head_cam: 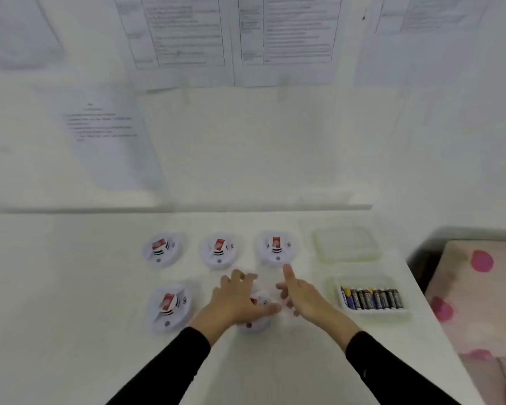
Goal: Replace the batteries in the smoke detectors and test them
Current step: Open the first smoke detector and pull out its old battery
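Observation:
Several round white smoke detectors with red labels lie on the white table (70,287). Three form a back row: left detector (162,249), middle detector (220,251), right detector (276,249). A front-left detector (170,306) lies alone. My left hand (234,302) is spread over the front-middle detector (259,325), fingers apart, covering most of it. My right hand (303,293) hovers just to its right, fingers spread, thumb pointing up. A clear tray (333,290) at right holds a row of several batteries (373,298).
An empty clear plastic container (346,244) sits behind the battery tray. Printed sheets hang on the wall behind the table. A cushion with pink spots (479,287) lies beyond the table's right edge.

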The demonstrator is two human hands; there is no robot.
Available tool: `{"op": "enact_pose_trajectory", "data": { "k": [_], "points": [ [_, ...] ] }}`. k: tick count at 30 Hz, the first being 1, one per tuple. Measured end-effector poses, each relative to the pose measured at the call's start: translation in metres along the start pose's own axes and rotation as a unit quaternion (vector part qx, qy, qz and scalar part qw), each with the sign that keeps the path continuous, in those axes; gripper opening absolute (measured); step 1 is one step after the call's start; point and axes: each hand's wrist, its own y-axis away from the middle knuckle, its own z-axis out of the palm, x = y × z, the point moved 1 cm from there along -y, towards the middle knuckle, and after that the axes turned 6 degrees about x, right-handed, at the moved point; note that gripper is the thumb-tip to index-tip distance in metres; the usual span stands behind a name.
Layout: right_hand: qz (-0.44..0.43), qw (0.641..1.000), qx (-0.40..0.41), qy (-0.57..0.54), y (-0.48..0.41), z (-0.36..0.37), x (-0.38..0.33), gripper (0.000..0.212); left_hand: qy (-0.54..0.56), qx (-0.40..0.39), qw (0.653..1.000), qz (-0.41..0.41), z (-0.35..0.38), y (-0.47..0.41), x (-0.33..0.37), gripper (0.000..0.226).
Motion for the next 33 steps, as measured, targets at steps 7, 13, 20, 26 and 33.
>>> {"op": "enact_pose_trajectory", "data": {
  "k": [7,13,20,26,33],
  "points": [
    [-0.068,0.997,-0.021,0.007,0.015,0.013,0.025,0.066,0.021,0.108,0.994,-0.011,0.028,0.014,-0.002,0.099],
    [-0.116,0.984,-0.002,-0.135,0.022,-0.001,0.028,0.034,0.442,0.054,0.894,-0.055,0.018,0.021,0.000,0.082],
    [-0.257,0.964,-0.016,-0.064,0.035,-0.013,0.017,0.046,0.803,-0.091,0.587,-0.034,0.012,0.047,0.025,0.052],
    [-0.355,0.930,0.040,0.087,0.035,-0.020,0.003,0.072,0.832,-0.025,0.554,-0.004,0.017,0.035,0.036,0.049],
    [-0.448,0.880,0.059,0.148,0.029,-0.027,-0.006,0.071,0.823,-0.025,0.567,0.028,0.007,0.030,0.036,0.048]
  ]
}}
